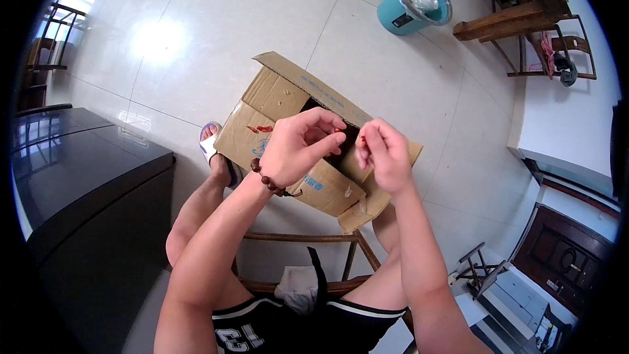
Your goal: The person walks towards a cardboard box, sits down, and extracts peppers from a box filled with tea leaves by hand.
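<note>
Both hands are above an open cardboard box (331,190) between my legs. My left hand (298,146), with a brown bead bracelet (265,181) at the wrist, has thumb and index finger curled around a tiny red-orange piece (337,131). Beside it, my right hand (388,157) is closed, pinching a small red bit (363,139) between thumb and fingers. The two hands are slightly apart. Several slim red pieces that look like dried chillies (262,129) lie on the box's left flap. Shadow and my hands hide most of the box's inside.
A teal bin (396,13) with rubbish in it stands on the tiled floor (242,13). A dark cabinet (92,177) is at the left. Wooden furniture (517,19) stands at upper right, and a folding stool (483,269) at lower right.
</note>
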